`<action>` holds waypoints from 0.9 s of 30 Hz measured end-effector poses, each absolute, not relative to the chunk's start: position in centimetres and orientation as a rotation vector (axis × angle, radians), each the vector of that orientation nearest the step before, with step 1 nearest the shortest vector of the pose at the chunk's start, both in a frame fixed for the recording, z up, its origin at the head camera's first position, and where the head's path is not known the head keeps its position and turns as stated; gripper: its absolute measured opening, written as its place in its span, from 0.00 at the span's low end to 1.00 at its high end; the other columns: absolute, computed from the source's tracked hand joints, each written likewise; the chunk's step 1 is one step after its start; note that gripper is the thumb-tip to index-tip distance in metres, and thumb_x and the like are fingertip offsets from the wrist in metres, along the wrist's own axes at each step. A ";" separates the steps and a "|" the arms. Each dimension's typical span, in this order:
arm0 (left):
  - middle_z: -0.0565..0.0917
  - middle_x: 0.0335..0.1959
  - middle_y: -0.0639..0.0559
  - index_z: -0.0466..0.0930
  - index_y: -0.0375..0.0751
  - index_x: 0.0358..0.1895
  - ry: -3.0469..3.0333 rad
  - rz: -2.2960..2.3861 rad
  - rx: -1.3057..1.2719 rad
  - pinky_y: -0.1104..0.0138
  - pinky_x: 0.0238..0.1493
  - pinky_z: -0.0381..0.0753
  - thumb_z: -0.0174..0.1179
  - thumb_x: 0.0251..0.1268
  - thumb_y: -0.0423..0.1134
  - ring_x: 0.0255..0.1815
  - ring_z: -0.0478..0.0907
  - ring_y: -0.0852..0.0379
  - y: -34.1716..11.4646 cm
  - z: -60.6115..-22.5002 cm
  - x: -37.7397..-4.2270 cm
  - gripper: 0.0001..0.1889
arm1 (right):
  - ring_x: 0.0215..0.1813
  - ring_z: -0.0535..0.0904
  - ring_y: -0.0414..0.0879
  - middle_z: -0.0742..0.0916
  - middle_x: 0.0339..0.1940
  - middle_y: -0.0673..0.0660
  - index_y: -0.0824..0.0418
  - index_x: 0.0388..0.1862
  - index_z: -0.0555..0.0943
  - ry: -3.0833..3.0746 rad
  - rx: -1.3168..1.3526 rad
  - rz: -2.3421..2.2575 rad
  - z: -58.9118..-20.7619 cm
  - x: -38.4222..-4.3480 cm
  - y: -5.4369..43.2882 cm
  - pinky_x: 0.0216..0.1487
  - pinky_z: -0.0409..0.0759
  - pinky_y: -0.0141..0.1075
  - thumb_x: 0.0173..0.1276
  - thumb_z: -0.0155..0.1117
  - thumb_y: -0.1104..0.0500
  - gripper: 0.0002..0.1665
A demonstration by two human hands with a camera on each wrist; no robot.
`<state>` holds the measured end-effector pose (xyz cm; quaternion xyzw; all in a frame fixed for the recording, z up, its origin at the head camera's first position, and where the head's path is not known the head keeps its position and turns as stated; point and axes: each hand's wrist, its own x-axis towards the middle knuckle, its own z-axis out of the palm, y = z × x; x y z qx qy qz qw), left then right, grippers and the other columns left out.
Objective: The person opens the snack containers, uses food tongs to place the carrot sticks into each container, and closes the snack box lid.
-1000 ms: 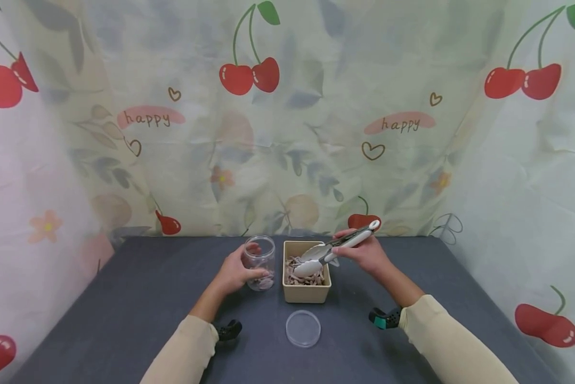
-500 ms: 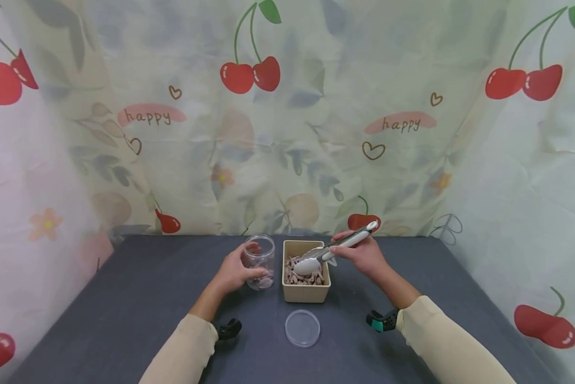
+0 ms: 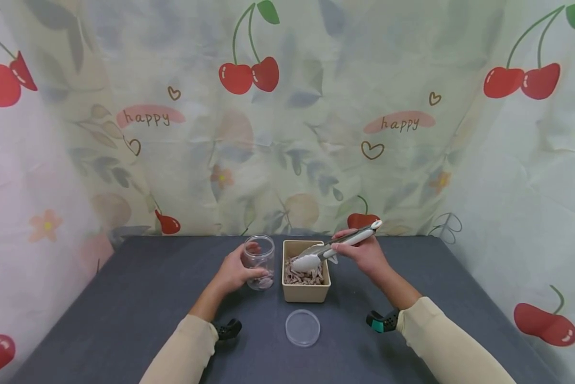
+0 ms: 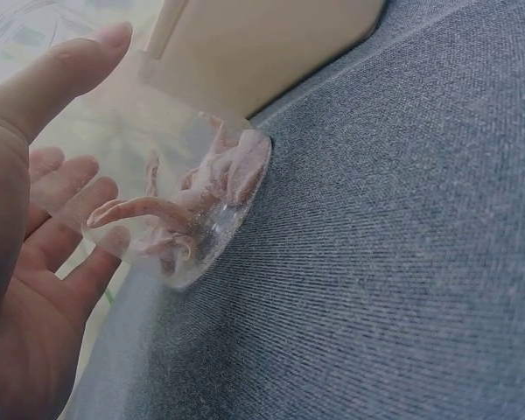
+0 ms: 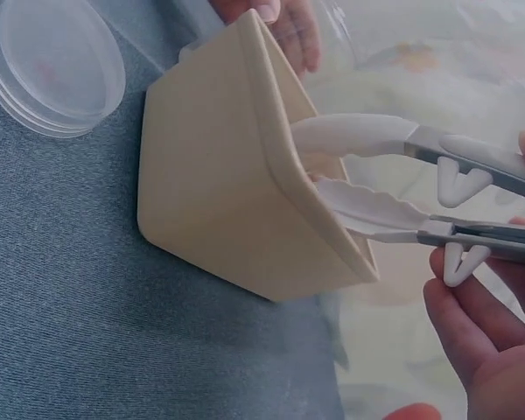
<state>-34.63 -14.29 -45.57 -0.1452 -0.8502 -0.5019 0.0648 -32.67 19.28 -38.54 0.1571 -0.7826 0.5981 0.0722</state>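
Pinching tongs (image 3: 353, 240) between thumb and fingers of right hand (image 3: 365, 254), arms parted, tips inside beige box (image 3: 306, 294) at frame centre; pointing lower left, long axis slanting down from upper right. Curving left hand (image 3: 234, 272) round clear jar (image 3: 264, 260), just left of box: upright, mouth up. Judged partway: few strips (image 4: 241, 171) in jar, many remaining in box. With lid (image 3: 302, 328) off, flat below box.
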 end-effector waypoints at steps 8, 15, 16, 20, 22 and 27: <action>0.79 0.58 0.45 0.70 0.36 0.65 -2.569 -1.530 -0.438 0.52 0.54 0.73 0.79 0.45 0.40 0.55 0.76 0.49 -14.3 -45.4 -34.5 0.41 | 0.43 0.82 0.46 0.84 0.49 0.67 0.70 0.52 0.80 -2.386 0.523 1.812 -38.7 -32.7 19.2 0.45 0.77 0.35 0.59 0.74 0.60 0.24; 0.80 0.57 0.47 0.71 0.39 0.64 -2.572 -1.528 -0.420 0.53 0.53 0.74 0.79 0.45 0.39 0.54 0.76 0.50 -14.3 -45.5 -34.4 0.39 | 0.39 0.82 0.45 0.84 0.48 0.67 0.69 0.49 0.82 -2.390 0.515 1.757 -39.1 -32.6 19.0 0.41 0.78 0.35 0.57 0.75 0.62 0.21; 0.80 0.57 0.47 0.71 0.39 0.64 -2.571 -1.525 -0.422 0.53 0.53 0.74 0.79 0.45 0.40 0.53 0.76 0.50 -14.3 -45.5 -34.4 0.39 | 0.39 0.82 0.45 0.85 0.47 0.66 0.69 0.48 0.82 -2.392 0.508 1.750 -39.1 -32.6 19.0 0.40 0.78 0.35 0.58 0.75 0.62 0.21; 0.79 0.57 0.47 0.71 0.39 0.64 -2.578 -1.526 -0.413 0.53 0.52 0.74 0.78 0.46 0.40 0.52 0.76 0.50 -14.3 -45.4 -34.3 0.39 | 0.40 0.81 0.45 0.85 0.47 0.66 0.70 0.49 0.82 -2.400 0.497 1.756 -38.6 -32.3 18.8 0.41 0.77 0.36 0.59 0.74 0.62 0.20; 0.79 0.57 0.46 0.70 0.38 0.64 -2.579 -1.519 -0.415 0.53 0.52 0.74 0.78 0.46 0.40 0.52 0.76 0.49 -14.3 -45.4 -34.3 0.39 | 0.40 0.81 0.46 0.85 0.47 0.66 0.70 0.49 0.82 -2.395 0.507 1.760 -38.5 -32.2 18.8 0.41 0.77 0.37 0.60 0.73 0.62 0.20; 0.80 0.57 0.47 0.71 0.38 0.64 -2.586 -1.517 -0.408 0.53 0.52 0.74 0.79 0.45 0.41 0.52 0.76 0.50 -14.2 -45.4 -34.4 0.40 | 0.42 0.82 0.47 0.86 0.45 0.63 0.67 0.47 0.83 -2.372 0.514 1.756 -38.6 -32.4 18.8 0.42 0.78 0.37 0.59 0.74 0.60 0.19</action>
